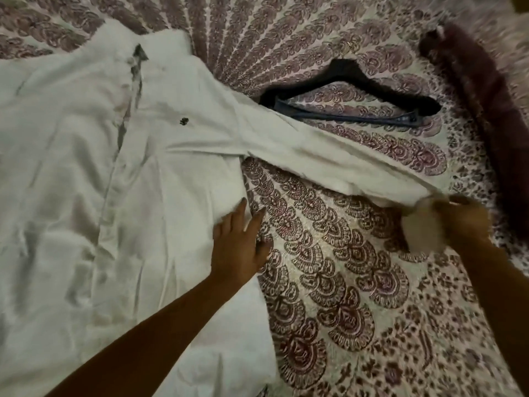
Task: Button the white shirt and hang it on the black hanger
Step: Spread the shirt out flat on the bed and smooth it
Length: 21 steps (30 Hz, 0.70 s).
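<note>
Sleeve [329, 156] across black hanger [346, 71]; cuff [423, 222] in right hand [463, 219], tight pinch; left hand [240, 247] flat on white shirt [71, 167].

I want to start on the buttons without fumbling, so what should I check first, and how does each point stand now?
1. White shirt lies front up on the bedspread: ok.
2. Placket closed: cannot tell; it gapes dark near the collar, and blur hides the buttons.
3. Sleeve pulled out straight: ok; the right hand grips its cuff.
4. Shirt body held down: ok; the left hand rests flat on its side edge.
5. Black hanger free to lift: not ok; the sleeve covers one end.
</note>
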Motion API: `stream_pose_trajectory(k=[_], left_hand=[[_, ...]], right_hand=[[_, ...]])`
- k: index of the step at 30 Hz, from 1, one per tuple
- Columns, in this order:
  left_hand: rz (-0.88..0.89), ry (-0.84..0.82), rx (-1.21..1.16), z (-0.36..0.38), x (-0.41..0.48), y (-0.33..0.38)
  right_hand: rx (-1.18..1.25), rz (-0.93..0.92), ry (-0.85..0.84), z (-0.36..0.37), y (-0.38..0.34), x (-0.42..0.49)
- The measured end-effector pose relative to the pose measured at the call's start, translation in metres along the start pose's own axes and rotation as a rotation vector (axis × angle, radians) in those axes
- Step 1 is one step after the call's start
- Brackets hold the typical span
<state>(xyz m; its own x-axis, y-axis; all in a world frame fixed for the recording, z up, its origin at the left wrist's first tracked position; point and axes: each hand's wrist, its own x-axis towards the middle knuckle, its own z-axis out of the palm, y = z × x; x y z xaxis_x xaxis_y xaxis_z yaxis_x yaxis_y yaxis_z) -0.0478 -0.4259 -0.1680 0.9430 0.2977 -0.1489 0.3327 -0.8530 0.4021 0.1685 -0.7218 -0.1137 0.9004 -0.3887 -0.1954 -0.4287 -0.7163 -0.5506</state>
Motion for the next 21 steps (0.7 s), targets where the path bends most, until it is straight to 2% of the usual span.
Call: stream_pose_trajectory(k=[2,3,5,7,10,12,14,18,21], left_hand=[[-0.078,-0.029,-0.045,-0.002,0.009,0.006],[-0.117,-0.033,-0.089,-0.005,0.015,0.008],[-0.143,0.004,-0.224,-0.011,0.022,0.006],[-0.090,0.015,-0.337,-0.014,0.025,0.002],[-0.017,-0.009,-0.321,-0.014,0.024,-0.003],[-0.010,0.078,-0.227,-0.015,0.031,-0.010],[-0.034,0.183,-0.149,-0.017,0.047,-0.023],[-0.097,0.319,-0.017,-0.025,0.083,-0.057],[-0.093,0.194,0.140,-0.027,0.104,-0.079]], right_hand=[[-0.208,-0.112,0.008,0.006,-0.017,-0.002],[-0.276,-0.244,0.012,0.020,-0.033,-0.007],[-0.269,-0.515,-0.055,0.045,-0.058,-0.024],[-0.204,-0.742,-0.131,0.081,-0.086,-0.042],[-0.170,-0.999,-0.247,0.134,-0.137,-0.063],[-0.163,-1.114,-0.287,0.165,-0.175,-0.073],[-0.213,-1.156,-0.307,0.193,-0.213,-0.082],[-0.488,-1.087,-0.208,0.233,-0.284,-0.083],[-0.623,-0.941,-0.426,0.261,-0.319,-0.072]])
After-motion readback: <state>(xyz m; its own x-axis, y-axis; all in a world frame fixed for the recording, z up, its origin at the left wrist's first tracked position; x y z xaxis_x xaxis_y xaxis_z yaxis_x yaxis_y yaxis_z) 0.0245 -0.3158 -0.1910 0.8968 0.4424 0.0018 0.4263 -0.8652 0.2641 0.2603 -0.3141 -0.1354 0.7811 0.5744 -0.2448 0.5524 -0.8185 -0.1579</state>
